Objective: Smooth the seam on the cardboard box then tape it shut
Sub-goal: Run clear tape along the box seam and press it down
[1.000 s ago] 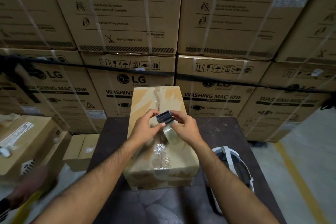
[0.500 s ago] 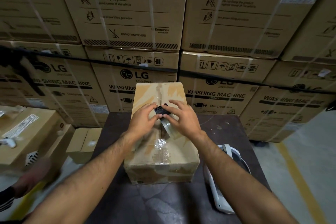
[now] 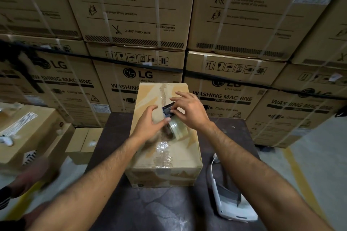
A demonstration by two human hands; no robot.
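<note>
Cardboard box (image 3: 150, 148) fronts stacked cartons (image 3: 135, 5), beside headset (image 3: 229, 204).

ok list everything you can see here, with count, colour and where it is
cardboard box: one, brown, on the table in the middle, its top seam partly covered with clear tape
tape dispenser: one, clear roll with a dark blue cutter, on the box top between the hands
table: one, dark, under the box
white device: one, white and grey, on the table right of the box
washing machine cartons: many, brown, strapped, stacked behind
smaller cartons: a few, brown, at left
left hand: on the box top beside the roll
right hand: gripping the dispenser
</note>
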